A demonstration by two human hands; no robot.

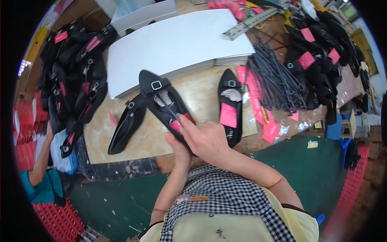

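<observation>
Evidently, over the counter [96,137] a black shoe [150,88] is gripped near the heel by the left hand [180,152], its fingers partly hidden; by the nearly closed fingers of the right hand [210,139] a dark strip [172,109] seems pinched inside, and, if forced, the shoe could be misshapen.

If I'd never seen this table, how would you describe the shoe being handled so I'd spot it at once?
Find the big white block on the tan tabletop. In front of it, pick the middle black buckled flat of three. It alone is held in the left hand, with the right hand at its opening, while the left-side flat and right-side flat rest on the tabletop.
</observation>
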